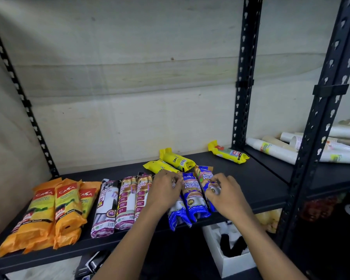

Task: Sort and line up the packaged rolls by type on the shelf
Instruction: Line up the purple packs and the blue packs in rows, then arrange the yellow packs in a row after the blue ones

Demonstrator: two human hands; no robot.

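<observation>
Left hand [166, 188] is what I watch first: its fingers are curled down onto the leftmost blue roll [177, 214], closed on it as far as I can tell, while the right hand [222, 190] pinches the rightmost blue roll [205, 179], the middle blue roll [193, 197] lying loose between them. Reading the shelf [257, 190] from the left, the orange packs [47, 211] overlap in a heap, the white-and-purple rolls [121, 203] sit side by side, then the blue group near the front edge, and three yellow rolls [177, 161] lie askew behind, one of them [227, 152] well apart to the right. My worry is the blue rolls: their lower ends overhang the shelf lip, so a squeeze inward could roll one off onto the white box [230, 259] below. My left wrist also passes just beside the purple row and could skew it.
</observation>
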